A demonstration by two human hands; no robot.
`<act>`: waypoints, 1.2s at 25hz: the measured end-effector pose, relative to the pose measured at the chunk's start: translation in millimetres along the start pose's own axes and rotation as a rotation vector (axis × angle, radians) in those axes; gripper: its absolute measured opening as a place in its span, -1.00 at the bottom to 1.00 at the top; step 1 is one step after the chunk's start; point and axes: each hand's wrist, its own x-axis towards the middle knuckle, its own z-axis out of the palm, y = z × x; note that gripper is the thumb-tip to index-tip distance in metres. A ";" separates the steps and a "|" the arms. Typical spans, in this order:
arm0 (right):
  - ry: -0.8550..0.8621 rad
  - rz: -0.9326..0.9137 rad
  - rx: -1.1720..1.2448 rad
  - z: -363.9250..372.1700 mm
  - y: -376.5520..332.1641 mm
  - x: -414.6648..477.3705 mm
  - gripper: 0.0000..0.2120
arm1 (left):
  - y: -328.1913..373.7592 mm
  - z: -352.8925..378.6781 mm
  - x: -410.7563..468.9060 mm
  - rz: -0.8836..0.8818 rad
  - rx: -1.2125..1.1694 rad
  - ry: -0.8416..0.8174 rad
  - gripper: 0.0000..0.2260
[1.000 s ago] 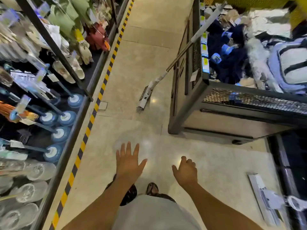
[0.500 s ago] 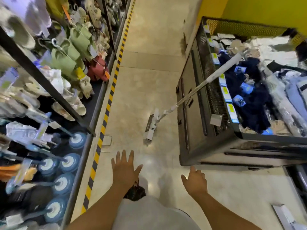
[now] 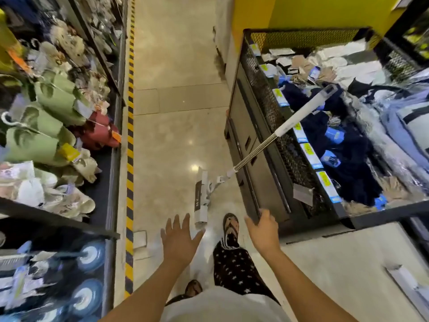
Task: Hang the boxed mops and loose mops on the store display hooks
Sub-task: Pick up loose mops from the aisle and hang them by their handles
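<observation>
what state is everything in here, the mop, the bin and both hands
loose mop: unhung, head on the floor, handle leaning on the bin
mesh bin: open-topped, full of packaged goods
left hand: open, fingers spread, empty
right hand: loosely curled, holding nothing

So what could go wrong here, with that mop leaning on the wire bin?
The mop only leans on the wire bin, its head on the shiny floor; a nudge could send it sliding. The front foot is right beside the mop head, so a kick or trip seems possible. Left hand and right hand hold nothing yet.
</observation>
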 end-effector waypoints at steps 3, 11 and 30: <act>0.182 0.002 0.257 -39.5 -36.5 64.8 -0.44 | 40.1 -28.9 54.1 0.111 -0.086 0.061 -0.32; 0.432 -0.043 0.512 -162.6 -100.4 223.1 -0.42 | 197.2 -108.9 187.6 0.393 -0.288 0.002 -0.36; 0.141 -0.255 0.314 -169.3 -185.4 276.3 -0.80 | 240.9 -128.7 256.3 0.277 -0.704 0.002 -0.20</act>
